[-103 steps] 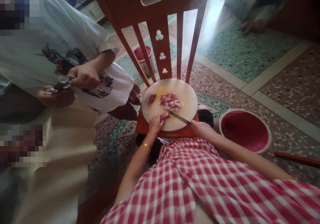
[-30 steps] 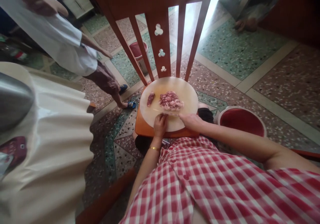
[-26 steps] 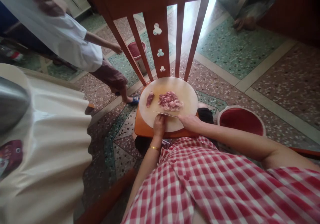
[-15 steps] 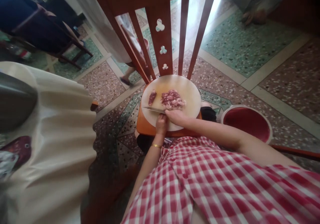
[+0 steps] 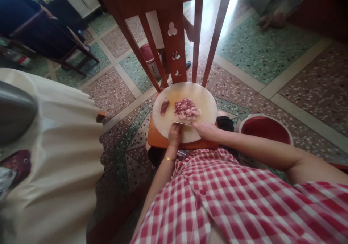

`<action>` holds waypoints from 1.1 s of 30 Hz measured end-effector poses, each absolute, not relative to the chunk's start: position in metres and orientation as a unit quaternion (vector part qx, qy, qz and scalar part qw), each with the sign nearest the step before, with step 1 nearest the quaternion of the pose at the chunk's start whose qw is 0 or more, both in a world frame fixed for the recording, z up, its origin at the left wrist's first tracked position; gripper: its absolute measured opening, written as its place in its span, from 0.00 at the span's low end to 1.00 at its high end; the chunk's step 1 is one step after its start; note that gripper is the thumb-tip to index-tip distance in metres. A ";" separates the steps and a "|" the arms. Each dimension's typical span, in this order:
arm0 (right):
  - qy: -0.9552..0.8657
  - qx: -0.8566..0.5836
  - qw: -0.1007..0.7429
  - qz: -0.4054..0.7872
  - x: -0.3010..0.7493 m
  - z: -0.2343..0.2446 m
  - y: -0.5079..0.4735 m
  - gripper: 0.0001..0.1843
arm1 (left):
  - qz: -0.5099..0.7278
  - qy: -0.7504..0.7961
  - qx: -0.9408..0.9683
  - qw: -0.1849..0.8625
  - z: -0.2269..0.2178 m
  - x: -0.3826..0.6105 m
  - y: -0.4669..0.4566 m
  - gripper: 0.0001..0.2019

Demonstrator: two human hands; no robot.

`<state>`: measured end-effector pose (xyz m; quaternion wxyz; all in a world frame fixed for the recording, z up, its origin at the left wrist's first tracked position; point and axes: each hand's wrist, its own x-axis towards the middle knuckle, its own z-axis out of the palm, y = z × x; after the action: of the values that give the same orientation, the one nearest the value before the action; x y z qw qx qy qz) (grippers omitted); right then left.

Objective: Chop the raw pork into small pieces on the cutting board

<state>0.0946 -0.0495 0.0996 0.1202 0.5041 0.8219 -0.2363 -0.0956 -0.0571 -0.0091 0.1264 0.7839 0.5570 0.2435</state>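
Observation:
A round white cutting board [image 5: 160, 124] lies on the seat of a wooden chair [image 5: 154, 137]. My right hand [image 5: 206, 131] is closed around the handle of a knife [image 5: 182, 123], whose blade points left across the near part of the board. My left hand [image 5: 174, 133] is at the near edge of the board, fingers curled down just by the blade; what they press on is hidden. Beyond the blade lies a pile of chopped raw meat [image 5: 187, 109]. One larger piece of meat [image 5: 164, 107] sits apart to its left.
A red-lined bucket [image 5: 266, 128] stands on the floor at right, and another bucket [image 5: 150, 61] behind the chair back. At left is a table with a cream cloth [image 5: 67, 135]. A seated person [image 5: 19, 8] is at upper left; another person's leg shows behind the slats.
My right hand and the knife have moved to the right along the board, away from my left hand. The person walking behind the chair has moved right, exposing the bucket there.

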 end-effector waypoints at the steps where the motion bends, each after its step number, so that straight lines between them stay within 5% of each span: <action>1: 0.827 0.498 0.112 -0.235 0.088 0.097 -0.046 0.18 | 0.241 0.561 0.782 0.123 -0.010 -0.096 -0.056 0.11; 11: 0.844 0.476 0.090 -0.229 0.075 0.078 -0.033 0.17 | 0.242 0.573 0.778 0.087 -0.012 -0.094 -0.054 0.08; 18: 0.803 0.526 0.148 -0.238 0.123 0.092 -0.044 0.18 | 0.288 0.551 0.775 0.112 -0.008 -0.093 -0.054 0.10; 33: 0.839 0.501 0.060 -0.206 0.042 0.076 -0.019 0.22 | 0.279 0.565 0.771 0.091 -0.016 -0.097 -0.051 0.08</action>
<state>0.0424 -0.0186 0.0755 0.0604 0.5009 0.8385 -0.2057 -0.0969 -0.0513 -0.0158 0.0915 0.7710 0.5652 0.2789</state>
